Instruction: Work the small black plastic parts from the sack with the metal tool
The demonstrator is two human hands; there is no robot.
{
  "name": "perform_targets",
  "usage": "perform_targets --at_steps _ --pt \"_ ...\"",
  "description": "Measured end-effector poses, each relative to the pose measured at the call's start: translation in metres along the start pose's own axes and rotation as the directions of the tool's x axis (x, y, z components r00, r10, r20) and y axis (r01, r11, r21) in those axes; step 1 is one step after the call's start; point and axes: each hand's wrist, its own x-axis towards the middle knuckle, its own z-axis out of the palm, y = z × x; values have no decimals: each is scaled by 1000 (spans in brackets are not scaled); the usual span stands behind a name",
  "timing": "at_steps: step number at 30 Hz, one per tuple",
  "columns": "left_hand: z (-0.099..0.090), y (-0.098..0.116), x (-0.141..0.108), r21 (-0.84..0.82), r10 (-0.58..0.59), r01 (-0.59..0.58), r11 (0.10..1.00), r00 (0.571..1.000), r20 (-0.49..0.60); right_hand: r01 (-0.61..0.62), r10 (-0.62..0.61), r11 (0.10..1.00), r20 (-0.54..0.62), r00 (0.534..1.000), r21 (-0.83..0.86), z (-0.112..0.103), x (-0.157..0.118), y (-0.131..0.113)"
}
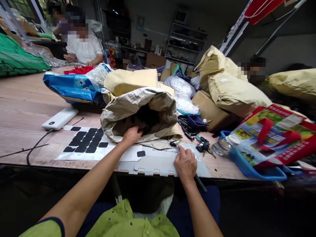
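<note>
At the left hand [132, 135], a crinkly woven sack [139, 115] lies open-mouthed on the table [22, 98], fingers inside, grip hard to tell. Right hand [185, 162] is wrapped around a dark-handled tool with a shiny metal head [175, 144].

Dim room, grey wall [158, 24], metal shelving [186, 41], wooden tabletop [24, 98].

A yellow-green top [142, 228] is worn, its front marked with small, scattered dark specks. The left sleeve [45, 229] is cut short and edged with a dark navy band [60, 223]. Dark blue cloth [212, 201] is worn over the legs. The forearms are uncovered; the left hand [132, 135] and right hand [186, 163] are bare to the fingertips.
</note>
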Motion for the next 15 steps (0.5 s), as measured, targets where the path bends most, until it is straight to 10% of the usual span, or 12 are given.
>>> perform_targets --at_steps 6,11,15 --pt "-2 -17 -12 132 47 -45 990 999 -13 -14 14 1000 18 1000 -4 0 0 -1" --pt "-9 -14 -39 -112 189 -211 971 965 -182 -18 18 1000 34 999 3 0 1 -1" --pt "4 5 -70 -290 530 -494 820 846 59 -15 15 1000 21 1000 5 0 0 -1"
